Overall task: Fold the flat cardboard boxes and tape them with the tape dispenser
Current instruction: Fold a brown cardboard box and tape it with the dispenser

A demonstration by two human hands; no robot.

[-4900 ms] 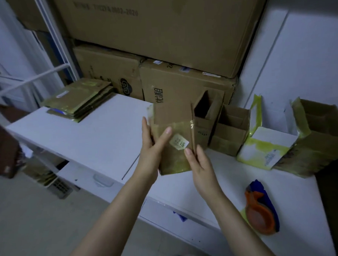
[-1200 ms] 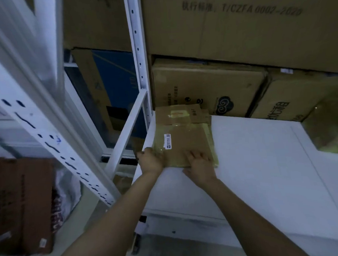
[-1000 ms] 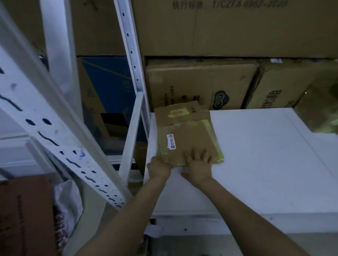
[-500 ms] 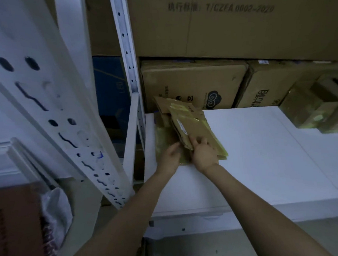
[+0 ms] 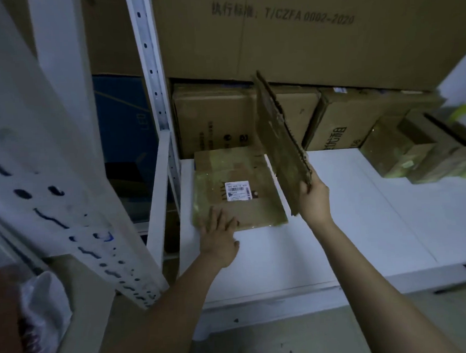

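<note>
Half a second ago both hands were still down at the stack, and the top piece was only starting to rise. Now the right hand [image 5: 312, 196] has lifted one flat box [image 5: 278, 136] clear. Its fingers are closed around the lower edge, and the box stands in the air almost on its edge, tilted, above the right side of the stack of flat boxes [image 5: 255, 210]. The left hand [image 5: 218, 232] lies with straight, spread fingers on the near left corner of the stack and presses it onto the white table [image 5: 337, 238]; it grips nothing. I judge that one piece is now separated for folding, but the folding itself is not yet begun. The tape dispenser I cannot see from here. Some folded boxes [image 5: 414, 153] wait at the far right of the table.

About the writing: the large carton [image 5: 300, 38] on top shows Chinese characters and then "T/CZFA 0002-2020". The blue carton [image 5: 126, 119] behind the shelf post [image 5: 153, 72] has "LED", turned sideways. A white label [image 5: 238, 191] on the top of the stack has a barcode and some printed lines, too small to read
</note>
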